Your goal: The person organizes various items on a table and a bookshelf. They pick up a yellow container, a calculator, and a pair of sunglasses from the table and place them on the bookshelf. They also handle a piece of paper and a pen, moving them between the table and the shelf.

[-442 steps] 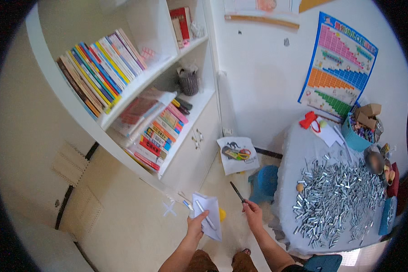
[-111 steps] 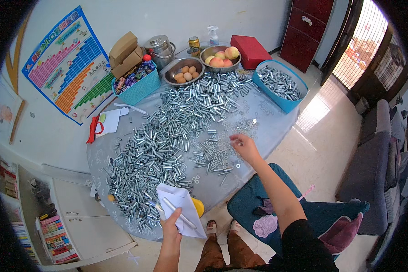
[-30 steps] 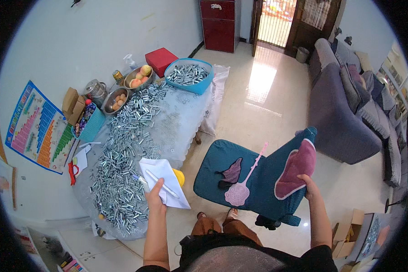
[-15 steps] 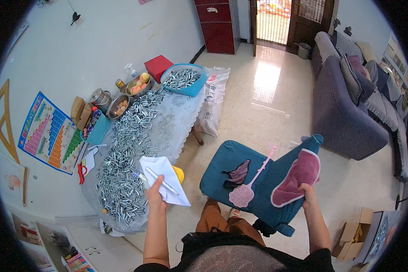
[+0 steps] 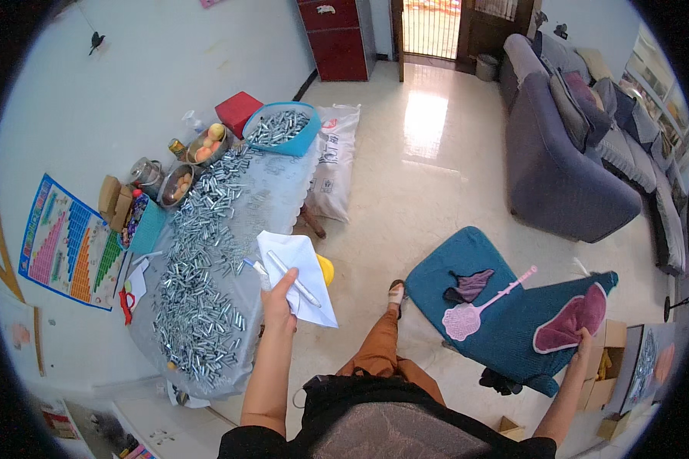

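Observation:
My left hand is closed on folded white paper and a white pen, held over the near edge of the table; a second, blue-tipped pen pokes out beside the paper. At the right, my right hand grips a mauve cloth with a pale border, which lies against the back of a teal-covered chair. Whether the fingers also hold the chair back is hidden. On the chair seat are a pink fly swatter and a small dark purple cloth.
Metal tubes are heaped on the table, with more in a blue basin. Behind them stand bowls of fruit and eggs. A white sack leans by the table; a sofa and cardboard box stand right.
The chair has shifted to the right with the cloth, the swatter and my right hand. My body has moved too, and a foot now shows beside the chair. My left hand keeps its hold.

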The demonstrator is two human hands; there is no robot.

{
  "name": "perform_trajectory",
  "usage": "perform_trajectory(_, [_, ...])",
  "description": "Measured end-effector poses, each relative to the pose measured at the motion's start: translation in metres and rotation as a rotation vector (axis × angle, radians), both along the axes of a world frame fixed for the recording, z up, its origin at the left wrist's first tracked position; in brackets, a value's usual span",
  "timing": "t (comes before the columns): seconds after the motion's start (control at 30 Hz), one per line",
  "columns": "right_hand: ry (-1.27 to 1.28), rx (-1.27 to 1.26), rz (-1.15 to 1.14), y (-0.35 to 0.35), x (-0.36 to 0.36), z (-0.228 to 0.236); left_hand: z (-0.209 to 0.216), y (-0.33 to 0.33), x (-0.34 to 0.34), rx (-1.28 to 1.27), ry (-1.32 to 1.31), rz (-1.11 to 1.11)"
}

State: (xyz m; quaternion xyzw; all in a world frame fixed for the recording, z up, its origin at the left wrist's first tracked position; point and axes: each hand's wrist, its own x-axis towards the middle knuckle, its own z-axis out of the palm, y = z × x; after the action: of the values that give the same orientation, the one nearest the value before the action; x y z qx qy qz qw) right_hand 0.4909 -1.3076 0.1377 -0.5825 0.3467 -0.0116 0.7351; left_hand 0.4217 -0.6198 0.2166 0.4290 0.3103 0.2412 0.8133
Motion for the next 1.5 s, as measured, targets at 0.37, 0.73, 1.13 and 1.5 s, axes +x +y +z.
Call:
perform_trajectory(0.37, [0.265, -0.731, -0.364, -0.053, -0.036, -0.005, -0.015, -0.008, 0.074, -0.074, -0.030, -0.222])
perform_trajectory(0.73, [0.188, -1.818, 0.380, 0.166, 0.233, 0.074, -0.022, 0.059, 0.151, -0.081, 0.022, -0.114])
perform_trajectory(1.13, [-0.861, -1.051, 1.825, 0.633, 0.399, 0.022, -0.009, 0.153, 0.184, 0.009, 0.042, 0.389])
perform_trajectory(1.5, [-1.220, -0.799, 2.903, 0.876, 0.478, -0.126, -0.101, 0.104, 0.211, -0.086, -0.154, 1.383])
